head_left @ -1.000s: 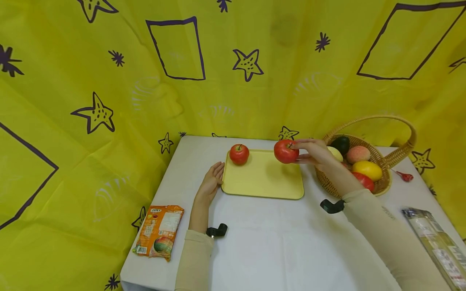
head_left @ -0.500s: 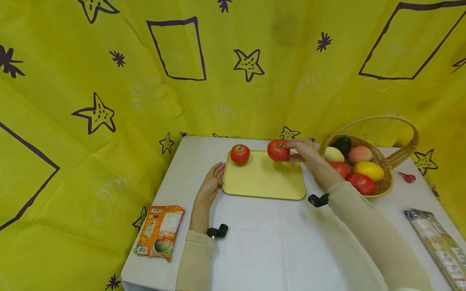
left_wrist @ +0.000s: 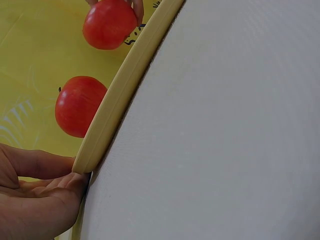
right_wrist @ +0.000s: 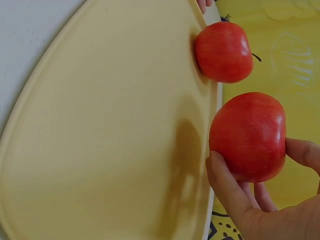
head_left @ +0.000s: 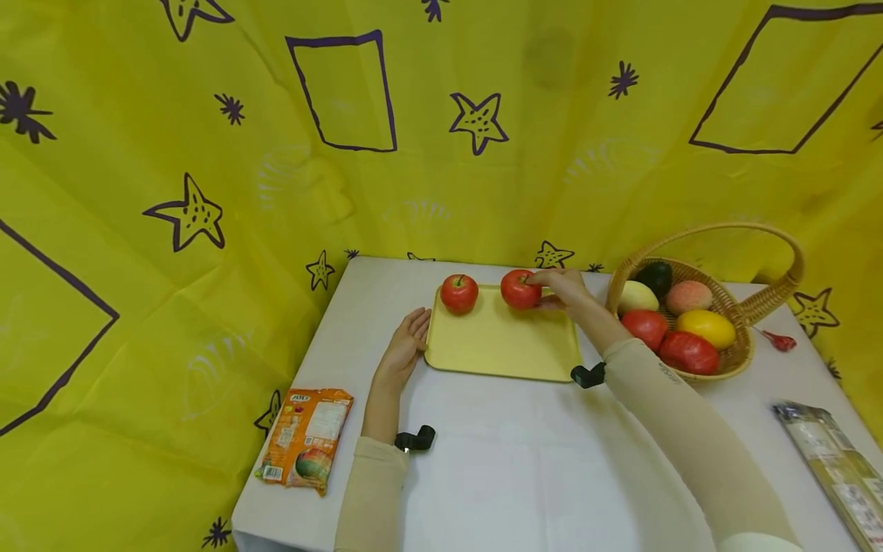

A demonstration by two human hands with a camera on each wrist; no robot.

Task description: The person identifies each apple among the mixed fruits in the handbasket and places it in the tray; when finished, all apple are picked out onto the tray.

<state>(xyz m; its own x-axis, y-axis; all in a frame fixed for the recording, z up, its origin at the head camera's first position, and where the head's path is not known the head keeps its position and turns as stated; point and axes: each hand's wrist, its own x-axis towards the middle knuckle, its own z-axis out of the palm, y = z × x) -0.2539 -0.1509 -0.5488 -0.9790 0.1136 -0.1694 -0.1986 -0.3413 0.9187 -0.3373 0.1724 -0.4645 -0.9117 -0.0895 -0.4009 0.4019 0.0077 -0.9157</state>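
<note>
My right hand (head_left: 562,290) holds a red apple (head_left: 520,290) by its side, thumb and fingers round it. In the right wrist view, this apple (right_wrist: 248,137) is lifted above the yellow tray (right_wrist: 100,125), on which a shadow falls. A second red apple (head_left: 459,294) sits at the far left corner of the tray (head_left: 497,353). My left hand (head_left: 403,345) lies against the tray's left edge with its fingers fairly straight. The left wrist view shows the fingers (left_wrist: 42,165) of this hand touching the rim; part of the hand is cut off.
A wicker basket (head_left: 741,356) with a tall handle holds several fruits, including a yellow one (head_left: 707,329), right of the tray. An orange snack bag (head_left: 306,441) lies front left. A clear package (head_left: 831,460) and a small red item (head_left: 781,340) lie at the right.
My right hand has carried the apple leftwards over the tray, away from the basket, and slightly lower. The left hand stays at the tray's edge. The head view has shifted slightly.
</note>
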